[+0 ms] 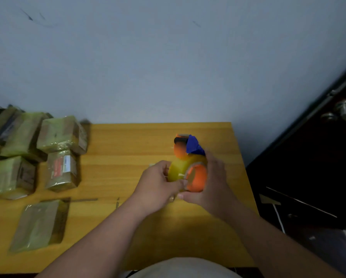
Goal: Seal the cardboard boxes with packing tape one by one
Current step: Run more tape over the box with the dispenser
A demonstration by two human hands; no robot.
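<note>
You hold the tape dispenser [189,163] above the middle of the wooden counter [128,141], with both hands on it. Your right hand [210,181] wraps the orange body from the right side, fingers curled around it and the thumb beneath. Your left hand [158,181] closes on the yellow tape roll [177,170] from the left, fingers curled at the roll's edge; whether it pinches the loose tape end cannot be determined, as the view is blurred there. The blue part of the dispenser points away from you.

The boxes [61,135] stand well apart from the dispenser, grouped at the left end of the counter, most of them already wrapped in yellowish tape. One flat box [39,223] lies alone nearer to you at the left front.

Handling notes, as judgement:
- The dispenser is light and rigid. Grip it by the orange body, clear of the cutting edge at the front.
- The tape is thin, sticky and likely to fold onto itself. Take the free end by its corners and keep it taut.
- The boxes appear small, light and stiff-walled, but taped faces are slick. Press one down flat with the left hand while applying tape, or it is likely to slide on the smooth counter.
- Grasp a box across its short sides, not by loose tape.
</note>
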